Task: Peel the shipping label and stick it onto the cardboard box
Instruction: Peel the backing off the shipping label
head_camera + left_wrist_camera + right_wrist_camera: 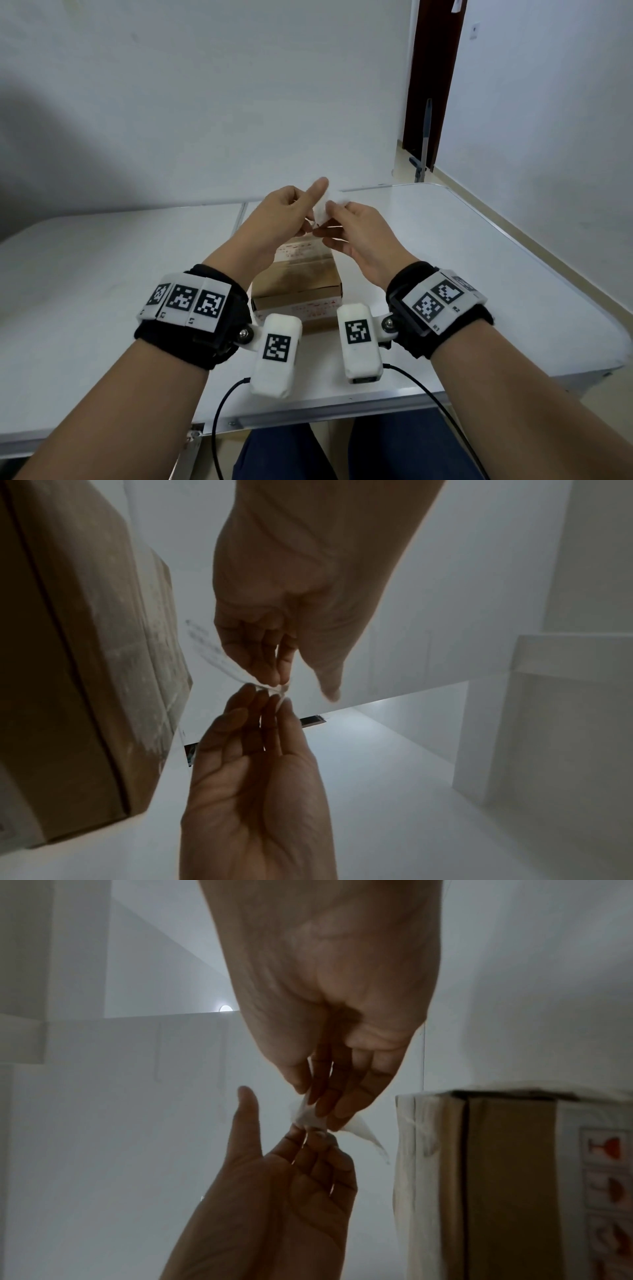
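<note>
Head view: shipping label (323, 209), small white sheet, was pinched between fingertips of left hand (284, 219) and right hand (356, 233), both raised above the cardboard box (301, 284). Left thumb stood up beside the sheet. Whether the backing had begun to separate could not be told; the paper blurred. Box rested on white table (445, 274), near edge, red handling symbols on its side.
</note>
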